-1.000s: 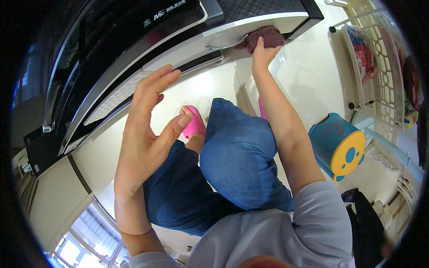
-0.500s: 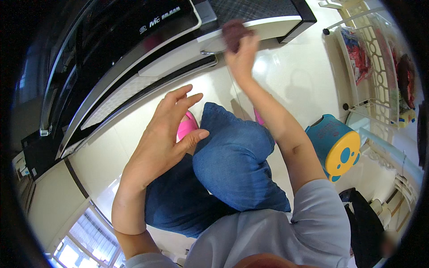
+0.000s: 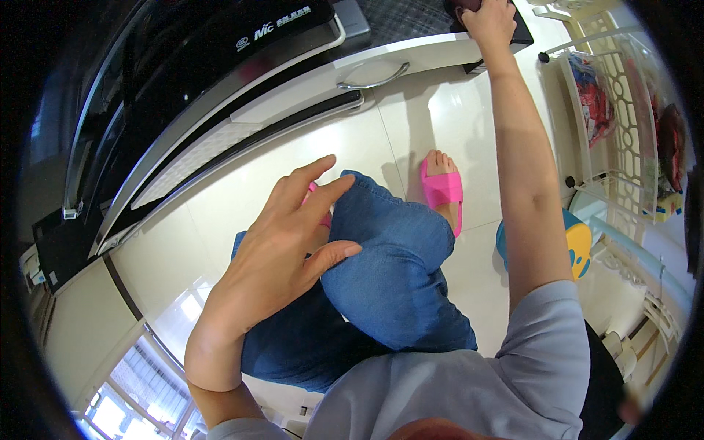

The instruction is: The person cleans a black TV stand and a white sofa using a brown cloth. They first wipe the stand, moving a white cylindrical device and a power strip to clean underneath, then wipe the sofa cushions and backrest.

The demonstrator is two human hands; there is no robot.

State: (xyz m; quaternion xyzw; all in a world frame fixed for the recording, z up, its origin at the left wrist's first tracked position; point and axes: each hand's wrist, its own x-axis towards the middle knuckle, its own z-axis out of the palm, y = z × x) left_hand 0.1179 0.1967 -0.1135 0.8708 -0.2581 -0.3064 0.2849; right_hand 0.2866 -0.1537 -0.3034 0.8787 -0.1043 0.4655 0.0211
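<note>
My right hand [image 3: 493, 26] is stretched out to the far right end of a low cabinet with a dark patterned top [image 3: 411, 16]. Its fingers are closed round a dark maroon cloth [image 3: 468, 6], which shows only in part at the upper edge of the picture. My left hand [image 3: 282, 253] hovers over my bent knees in blue jeans [image 3: 389, 271], fingers spread and holding nothing. Below the cabinet top is a white drawer front with a curved metal handle [image 3: 372, 77]; neither hand touches it.
A large black glossy panel [image 3: 191, 81] stands at the left on the cabinet. Right of me are a teal and yellow stool [image 3: 578, 246], partly behind my arm, and a white wheeled rack [image 3: 616, 95] with bagged things. A pink slipper [image 3: 442, 189] is on my foot.
My right hand has moved right and away with the cloth, from above the drawer handle to the cabinet's right end. My left hand has shifted slightly right. The pink slipper has come into view.
</note>
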